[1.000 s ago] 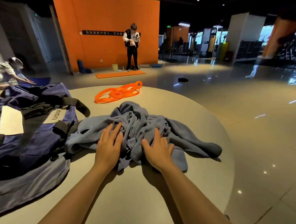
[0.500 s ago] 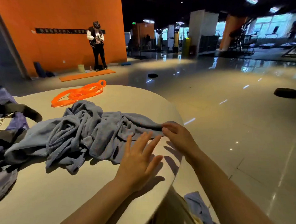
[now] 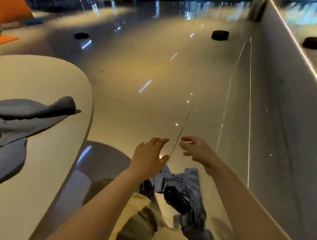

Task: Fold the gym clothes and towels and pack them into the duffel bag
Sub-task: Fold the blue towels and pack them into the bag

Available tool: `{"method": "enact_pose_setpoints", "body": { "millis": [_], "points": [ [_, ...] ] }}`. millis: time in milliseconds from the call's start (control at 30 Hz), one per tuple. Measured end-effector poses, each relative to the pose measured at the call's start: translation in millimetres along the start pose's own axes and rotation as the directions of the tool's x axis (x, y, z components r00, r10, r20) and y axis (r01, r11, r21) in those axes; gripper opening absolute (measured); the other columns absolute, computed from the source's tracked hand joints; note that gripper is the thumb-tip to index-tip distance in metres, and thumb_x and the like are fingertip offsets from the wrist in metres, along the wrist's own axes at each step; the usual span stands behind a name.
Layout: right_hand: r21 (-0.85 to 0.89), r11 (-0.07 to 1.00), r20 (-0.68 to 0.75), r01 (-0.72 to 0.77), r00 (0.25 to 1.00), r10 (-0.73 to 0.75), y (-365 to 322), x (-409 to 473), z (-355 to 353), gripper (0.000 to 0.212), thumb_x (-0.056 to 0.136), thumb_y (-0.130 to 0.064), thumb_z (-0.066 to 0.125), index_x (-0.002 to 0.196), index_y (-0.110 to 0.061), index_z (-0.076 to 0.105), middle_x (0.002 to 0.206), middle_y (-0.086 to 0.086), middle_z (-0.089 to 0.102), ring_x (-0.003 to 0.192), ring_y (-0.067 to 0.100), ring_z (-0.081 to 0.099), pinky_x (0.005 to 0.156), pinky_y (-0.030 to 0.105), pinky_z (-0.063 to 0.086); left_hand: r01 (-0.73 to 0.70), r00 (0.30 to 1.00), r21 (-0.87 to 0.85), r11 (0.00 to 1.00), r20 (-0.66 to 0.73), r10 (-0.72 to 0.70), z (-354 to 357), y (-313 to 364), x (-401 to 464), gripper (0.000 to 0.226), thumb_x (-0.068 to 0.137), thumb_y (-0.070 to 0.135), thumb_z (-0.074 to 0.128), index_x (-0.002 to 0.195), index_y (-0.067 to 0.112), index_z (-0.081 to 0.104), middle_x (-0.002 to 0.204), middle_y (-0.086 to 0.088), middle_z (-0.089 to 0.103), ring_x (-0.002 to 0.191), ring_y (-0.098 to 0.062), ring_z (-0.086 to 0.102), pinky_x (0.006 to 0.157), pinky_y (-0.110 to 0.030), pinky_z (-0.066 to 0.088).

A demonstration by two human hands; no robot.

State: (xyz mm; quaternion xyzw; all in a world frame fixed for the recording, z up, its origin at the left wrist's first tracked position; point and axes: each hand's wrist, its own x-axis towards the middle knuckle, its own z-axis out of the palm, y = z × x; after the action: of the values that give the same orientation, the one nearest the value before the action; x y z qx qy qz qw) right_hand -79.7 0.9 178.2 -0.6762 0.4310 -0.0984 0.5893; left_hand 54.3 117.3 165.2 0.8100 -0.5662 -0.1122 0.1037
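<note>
A blue-grey towel [image 3: 19, 117] lies crumpled on the round beige table [image 3: 45, 79] at the left edge of the head view. Down on the shiny floor, beside my legs, lies a blue cloth [image 3: 190, 187] with a dark shoe [image 3: 176, 201] over it. My left hand [image 3: 148, 158] and my right hand [image 3: 194, 149] hang in the air off the table's right side, above that cloth, fingers spread and loosely bent, holding nothing. The duffel bag is out of view.
Glossy tiled floor [image 3: 170, 83] spreads ahead and to the right. Three dark round objects sit on it, one far left [image 3: 81, 35], one in the middle [image 3: 220, 35], one right [image 3: 312, 42]. An orange mat [image 3: 2, 40] lies far left. The table's base [image 3: 101, 157] is below its edge.
The view swung right and down, away from the table. Both hands left the towel on the table and moved out over the floor above the blue cloth.
</note>
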Motion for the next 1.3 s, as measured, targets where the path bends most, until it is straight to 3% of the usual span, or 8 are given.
{"method": "enact_pose_setpoints", "body": {
  "millis": [100, 233, 633, 767, 867, 1067, 1200, 1300],
  "points": [
    [-0.039, 0.988, -0.03, -0.149, 0.989, 0.148, 62.3, 22.5, 0.3, 0.037, 0.092, -0.023, 0.059, 0.127, -0.013, 0.052, 0.123, 0.009, 0.058, 0.106, 0.024, 0.058, 0.091, 0.036, 0.048, 0.175, 0.966, -0.128, 0.976, 0.213, -0.146, 46.2, -23.2, -0.4, 0.054, 0.098, 0.04, 0.047, 0.147, 0.029, 0.028, 0.147, 0.0, 0.036, 0.117, -0.023, 0.053, 0.09, -0.033, 0.044],
    [-0.128, 0.93, 0.036, -0.343, 0.936, 0.35, 153.4, 40.8, 23.5, 0.042, 0.092, -0.021, 0.061, 0.13, -0.012, 0.047, 0.123, 0.008, 0.056, 0.105, 0.021, 0.055, 0.083, 0.028, 0.043, 0.344, 0.835, -0.008, 0.939, 0.459, -0.302, 106.0, -56.9, -5.0, 0.056, 0.096, 0.039, 0.05, 0.146, 0.026, 0.03, 0.14, -0.005, 0.042, 0.122, -0.025, 0.049, 0.097, -0.038, 0.044],
    [-0.59, 0.689, -0.004, -0.42, 0.855, 0.518, 333.4, 104.1, 111.7, 0.062, 0.093, -0.038, 0.054, 0.146, -0.02, 0.025, 0.146, 0.004, 0.034, 0.132, 0.027, 0.034, 0.104, 0.042, 0.035, 0.76, 0.507, -0.051, 0.648, 0.671, -0.542, 252.5, -118.1, 48.6, 0.052, 0.092, 0.015, 0.06, 0.139, 0.011, 0.04, 0.133, -0.011, 0.05, 0.115, -0.024, 0.052, 0.091, -0.029, 0.041],
    [-0.674, 0.661, -0.002, -0.33, 0.896, 0.444, 367.2, 148.2, 134.4, 0.076, 0.086, -0.033, 0.065, 0.148, -0.012, 0.027, 0.149, 0.014, 0.032, 0.134, 0.033, 0.033, 0.108, 0.044, 0.032, 0.54, 0.572, 0.105, 0.835, 0.682, -0.456, 299.9, -160.6, 68.2, 0.054, 0.093, 0.023, 0.058, 0.142, 0.023, 0.036, 0.133, -0.006, 0.045, 0.113, -0.022, 0.053, 0.096, -0.035, 0.047],
    [-0.733, 0.612, 0.038, -0.298, 0.88, 0.473, 389.0, 172.4, 147.0, 0.082, 0.088, -0.033, 0.064, 0.151, -0.01, 0.017, 0.153, 0.016, 0.024, 0.138, 0.034, 0.026, 0.112, 0.045, 0.026, 0.075, 0.626, 0.288, 0.955, 0.732, -0.269, 323.5, -196.3, 86.6, 0.058, 0.096, 0.03, 0.052, 0.148, 0.026, 0.025, 0.141, -0.003, 0.038, 0.121, -0.022, 0.047, 0.097, -0.035, 0.044],
    [-0.83, 0.505, -0.089, -0.237, 0.95, 0.3, 414.9, 183.5, 165.2, 0.052, 0.077, -0.011, 0.037, 0.124, -0.004, 0.058, 0.115, 0.017, 0.061, 0.1, 0.036, 0.06, 0.072, 0.046, 0.052, -0.622, 0.428, 0.255, 0.741, 0.903, 0.048, 372.3, -229.2, 115.4, 0.072, 0.094, 0.029, 0.055, 0.152, 0.027, 0.011, 0.16, -0.01, 0.006, 0.146, -0.03, 0.009, 0.116, -0.045, 0.016],
    [-0.89, 0.436, -0.045, -0.135, 0.977, 0.21, 423.7, 185.9, 174.5, 0.055, 0.071, -0.01, 0.069, 0.124, -0.007, 0.056, 0.116, 0.013, 0.061, 0.1, 0.033, 0.058, 0.073, 0.047, 0.047, -0.756, 0.508, 0.174, 0.631, 0.764, 0.397, 399.0, -247.2, 123.4, 0.061, 0.058, 0.019, 0.089, 0.115, 0.022, 0.068, 0.123, -0.012, 0.064, 0.117, -0.031, 0.059, 0.097, -0.055, 0.044],
    [-0.873, 0.456, -0.056, -0.175, 0.963, 0.262, 422.4, 185.3, 177.3, 0.068, 0.061, -0.018, 0.08, 0.124, -0.009, 0.056, 0.115, 0.011, 0.061, 0.101, 0.033, 0.057, 0.074, 0.048, 0.047, -0.787, 0.572, 0.207, 0.581, 0.6, 0.56, 414.2, -251.4, 125.1, 0.023, 0.073, 0.005, 0.077, 0.09, 0.019, 0.069, 0.094, -0.008, 0.071, 0.094, -0.029, 0.067, 0.094, -0.055, 0.047]
  ]
}}
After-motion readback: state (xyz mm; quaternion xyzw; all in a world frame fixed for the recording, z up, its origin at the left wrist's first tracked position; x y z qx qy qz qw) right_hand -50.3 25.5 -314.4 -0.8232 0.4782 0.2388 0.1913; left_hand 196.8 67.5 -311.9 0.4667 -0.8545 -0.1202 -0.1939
